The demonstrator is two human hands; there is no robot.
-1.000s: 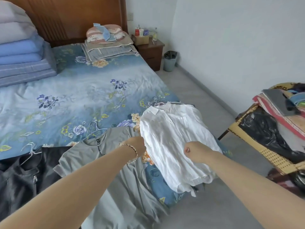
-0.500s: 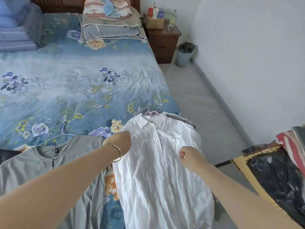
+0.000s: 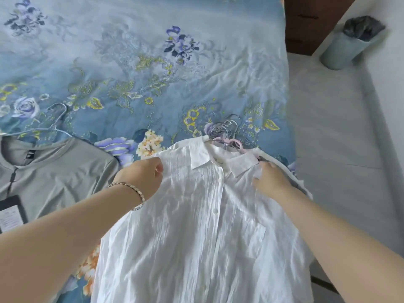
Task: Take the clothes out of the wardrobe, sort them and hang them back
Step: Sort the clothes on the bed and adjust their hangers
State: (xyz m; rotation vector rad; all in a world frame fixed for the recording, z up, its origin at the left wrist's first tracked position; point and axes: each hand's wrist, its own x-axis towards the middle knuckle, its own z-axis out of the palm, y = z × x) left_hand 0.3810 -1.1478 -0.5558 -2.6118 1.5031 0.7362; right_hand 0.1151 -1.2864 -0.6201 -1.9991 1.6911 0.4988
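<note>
My left hand [image 3: 144, 176] pinched the white shirt [image 3: 196, 226] at one shoulder, and my right hand [image 3: 271, 180] gripped the fabric by the collar. The shirt lay front-up on the floral bedspread [image 3: 153, 62] at the bed's edge, its collar against a bundle of hangers [image 3: 227, 132], with a grey top [image 3: 54, 167] beside it.

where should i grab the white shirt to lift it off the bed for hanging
By the hanger hooks jutting past the collar, reaching in from the far end. The white shirt lies flat, front up, crinkled, so the hooks look like its only rigid part. Several bunch together there; it is unclear which is its own. The left hand and right hand pinch its shoulders.
</note>
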